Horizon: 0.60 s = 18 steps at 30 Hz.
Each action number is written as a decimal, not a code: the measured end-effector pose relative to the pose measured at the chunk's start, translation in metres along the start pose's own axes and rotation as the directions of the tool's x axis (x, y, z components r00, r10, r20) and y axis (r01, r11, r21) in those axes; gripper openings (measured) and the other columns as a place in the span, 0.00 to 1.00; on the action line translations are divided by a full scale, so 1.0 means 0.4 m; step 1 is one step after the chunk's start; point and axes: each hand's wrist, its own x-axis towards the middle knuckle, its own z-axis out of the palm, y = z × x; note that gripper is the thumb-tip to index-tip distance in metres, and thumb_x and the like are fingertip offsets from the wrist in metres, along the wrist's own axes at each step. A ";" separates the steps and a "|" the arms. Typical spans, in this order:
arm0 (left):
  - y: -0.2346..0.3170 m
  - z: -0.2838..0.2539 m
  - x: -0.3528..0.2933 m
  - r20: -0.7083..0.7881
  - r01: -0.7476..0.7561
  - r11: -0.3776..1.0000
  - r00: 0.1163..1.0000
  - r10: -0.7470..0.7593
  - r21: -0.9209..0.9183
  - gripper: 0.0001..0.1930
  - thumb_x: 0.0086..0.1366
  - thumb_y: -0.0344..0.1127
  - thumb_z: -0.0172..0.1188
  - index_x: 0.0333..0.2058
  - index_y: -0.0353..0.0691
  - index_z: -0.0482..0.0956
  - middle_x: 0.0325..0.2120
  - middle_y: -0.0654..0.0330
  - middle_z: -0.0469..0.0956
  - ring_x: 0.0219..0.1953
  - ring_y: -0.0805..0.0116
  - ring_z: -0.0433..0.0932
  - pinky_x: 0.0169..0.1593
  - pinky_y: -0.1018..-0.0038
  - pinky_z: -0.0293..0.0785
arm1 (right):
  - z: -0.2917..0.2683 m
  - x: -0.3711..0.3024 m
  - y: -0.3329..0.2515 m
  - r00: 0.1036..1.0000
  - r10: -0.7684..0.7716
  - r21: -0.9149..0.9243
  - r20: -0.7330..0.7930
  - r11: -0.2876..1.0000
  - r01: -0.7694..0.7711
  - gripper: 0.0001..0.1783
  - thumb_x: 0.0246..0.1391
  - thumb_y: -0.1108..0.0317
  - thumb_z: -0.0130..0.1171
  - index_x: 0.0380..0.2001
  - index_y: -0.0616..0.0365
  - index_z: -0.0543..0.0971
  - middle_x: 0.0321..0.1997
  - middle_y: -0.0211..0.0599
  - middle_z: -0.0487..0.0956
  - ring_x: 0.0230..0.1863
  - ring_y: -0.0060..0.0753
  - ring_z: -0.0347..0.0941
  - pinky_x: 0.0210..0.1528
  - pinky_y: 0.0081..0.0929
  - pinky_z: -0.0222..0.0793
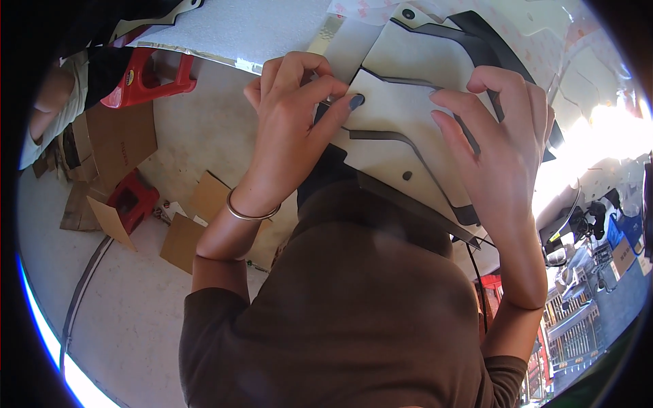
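A cream panel with black angular strips (381,109) lies in front of me, with dark round spots on it. My left hand (289,102) is at its left edge, thumb and index finger brought close together beside a dark spot; the thumb has a dark nail. Whatever lies between those fingertips is too small to make out. Over the panel's right part hovers my right hand (500,132), its thumb and fingers curved and apart, with nothing visible in them. Its index fingertip is near the end of a thin black strip (401,81).
A pale work surface (252,30) extends beyond the panel, with clear film (571,41) at right. Red stools (153,78) and cardboard pieces (119,146) stand on the floor at left. Another person's arm (54,92) shows at far left. Boxes and clutter (612,238) lie at right.
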 end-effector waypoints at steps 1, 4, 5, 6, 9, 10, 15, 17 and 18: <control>0.000 -0.001 -0.001 -0.004 0.010 1.000 1.000 -0.011 -0.029 0.06 0.53 0.36 0.65 0.29 0.44 0.80 0.37 0.67 0.70 0.43 0.66 0.64 0.45 0.68 0.50 | -0.003 0.000 0.000 1.000 -0.011 -0.021 0.002 1.000 0.011 0.13 0.36 0.70 0.68 0.31 0.48 0.81 0.37 0.26 0.70 0.40 0.33 0.65 0.45 0.32 0.59; 0.002 -0.003 -0.004 -0.027 0.005 1.000 1.000 -0.005 -0.027 0.06 0.52 0.36 0.66 0.29 0.46 0.81 0.37 0.68 0.70 0.42 0.68 0.65 0.45 0.69 0.50 | -0.014 -0.001 0.000 0.999 -0.020 -0.028 0.033 0.999 0.021 0.15 0.36 0.70 0.68 0.33 0.48 0.81 0.38 0.27 0.70 0.40 0.33 0.65 0.45 0.32 0.59; 0.003 -0.003 -0.006 -0.048 -0.011 1.000 0.999 0.012 0.009 0.06 0.51 0.36 0.67 0.30 0.47 0.81 0.38 0.68 0.70 0.42 0.69 0.65 0.45 0.69 0.50 | -0.018 -0.007 0.000 0.999 -0.017 -0.031 0.037 0.999 0.018 0.15 0.36 0.70 0.68 0.33 0.48 0.81 0.38 0.27 0.70 0.40 0.33 0.65 0.45 0.32 0.59; 0.001 -0.002 -0.005 -0.046 -0.013 1.000 0.999 0.013 0.004 0.06 0.51 0.36 0.67 0.30 0.47 0.81 0.38 0.68 0.70 0.42 0.69 0.65 0.45 0.69 0.50 | -0.023 -0.010 0.003 1.000 -0.011 -0.019 0.022 1.000 0.012 0.15 0.36 0.71 0.68 0.34 0.48 0.81 0.38 0.27 0.70 0.40 0.34 0.64 0.45 0.32 0.58; -0.003 -0.002 -0.007 -0.137 -0.138 0.990 0.980 0.141 0.029 0.08 0.49 0.36 0.68 0.31 0.50 0.82 0.39 0.69 0.70 0.39 0.72 0.67 0.45 0.70 0.49 | -0.033 -0.017 0.001 1.000 0.005 -0.012 0.024 1.000 -0.004 0.16 0.37 0.71 0.68 0.34 0.49 0.80 0.38 0.28 0.70 0.39 0.34 0.64 0.44 0.32 0.58; -0.004 -0.002 -0.012 -0.165 -0.167 0.985 0.972 0.170 0.032 0.09 0.49 0.36 0.68 0.31 0.51 0.83 0.39 0.70 0.70 0.38 0.74 0.67 0.45 0.70 0.49 | -0.035 -0.018 -0.001 0.999 0.012 -0.013 0.038 1.000 -0.011 0.16 0.37 0.71 0.68 0.34 0.49 0.80 0.38 0.28 0.70 0.39 0.34 0.64 0.44 0.32 0.58; -0.017 -0.006 -0.019 -0.184 -0.251 0.968 0.950 0.252 0.032 0.14 0.48 0.36 0.68 0.36 0.55 0.84 0.40 0.72 0.70 0.38 0.77 0.68 0.44 0.72 0.48 | -0.049 -0.005 0.000 0.995 0.052 0.011 0.087 0.999 -0.053 0.13 0.36 0.71 0.69 0.29 0.51 0.78 0.38 0.28 0.69 0.38 0.34 0.64 0.43 0.32 0.58; -0.017 -0.010 -0.017 -0.150 -0.232 0.960 0.955 0.255 0.156 0.18 0.47 0.37 0.69 0.40 0.56 0.84 0.41 0.73 0.70 0.39 0.78 0.68 0.44 0.72 0.48 | -0.045 -0.006 0.001 0.992 0.061 0.016 0.107 0.998 -0.063 0.13 0.35 0.71 0.69 0.28 0.51 0.77 0.37 0.28 0.69 0.37 0.34 0.63 0.43 0.32 0.58; -0.009 -0.012 -0.020 -0.146 -0.235 0.960 0.955 0.257 0.152 0.18 0.47 0.37 0.69 0.40 0.56 0.84 0.41 0.73 0.70 0.39 0.78 0.68 0.44 0.72 0.48 | -0.040 -0.004 -0.001 0.995 0.065 0.013 0.075 0.998 -0.066 0.13 0.34 0.72 0.69 0.27 0.51 0.77 0.37 0.28 0.69 0.37 0.34 0.63 0.43 0.32 0.57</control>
